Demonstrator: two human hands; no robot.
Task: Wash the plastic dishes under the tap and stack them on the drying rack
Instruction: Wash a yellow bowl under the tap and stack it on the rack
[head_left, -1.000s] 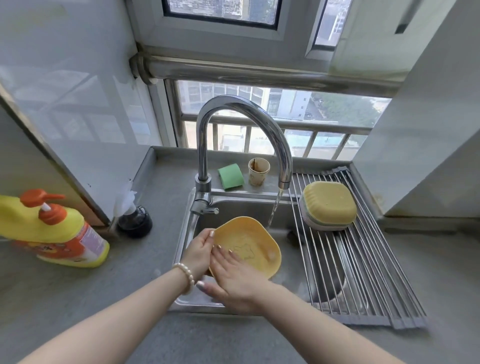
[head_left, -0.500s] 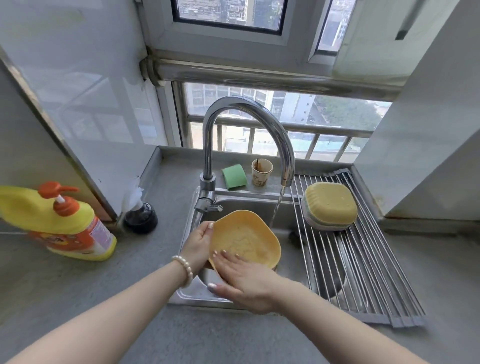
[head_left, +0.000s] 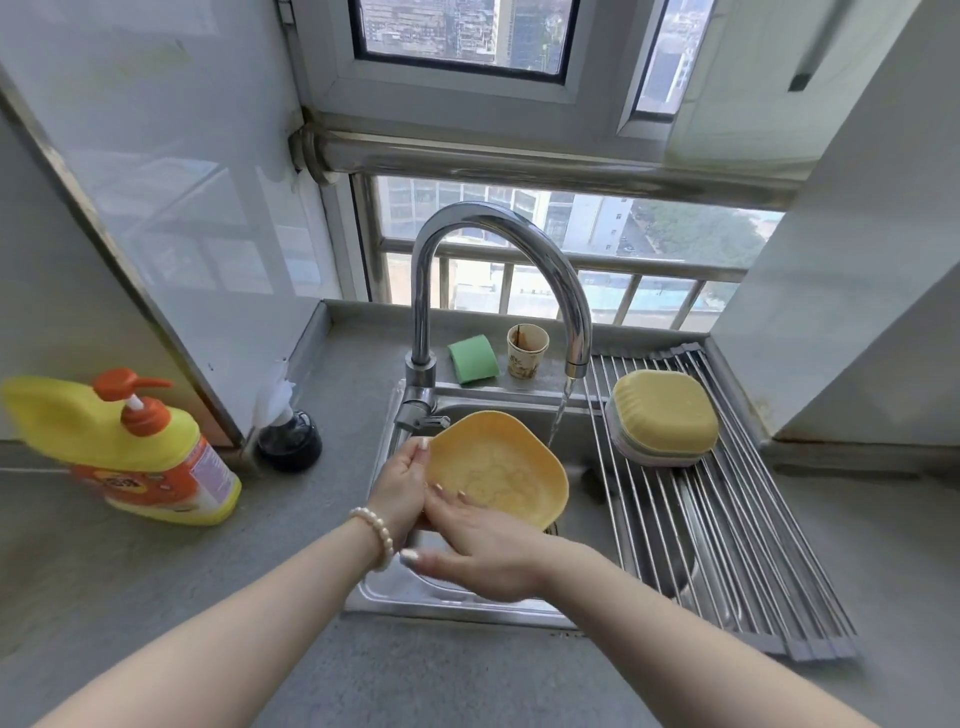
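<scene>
The shallow yellow plastic dish with a wavy rim (wet and faintly sudsy inside) was tilted over the steel sink, hollow facing the camera, long axis running ten to four o'clock. The left hand gripped its nine o'clock rim with curled fingers, while the right hand lay flat-fingered on the inside, holding nothing.

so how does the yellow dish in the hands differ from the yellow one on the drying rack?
The held dish is tilted with its hollow facing the camera; the dish on the drying rack lies upside down, base up. The held dish is alone, gripped at its rim by the left hand with the right hand fingers on its inside; the rack dish tops a stack of paler dishes, untouched. The held one sits over the sink beside the running water. Both are yellow with rounded corners.
</scene>
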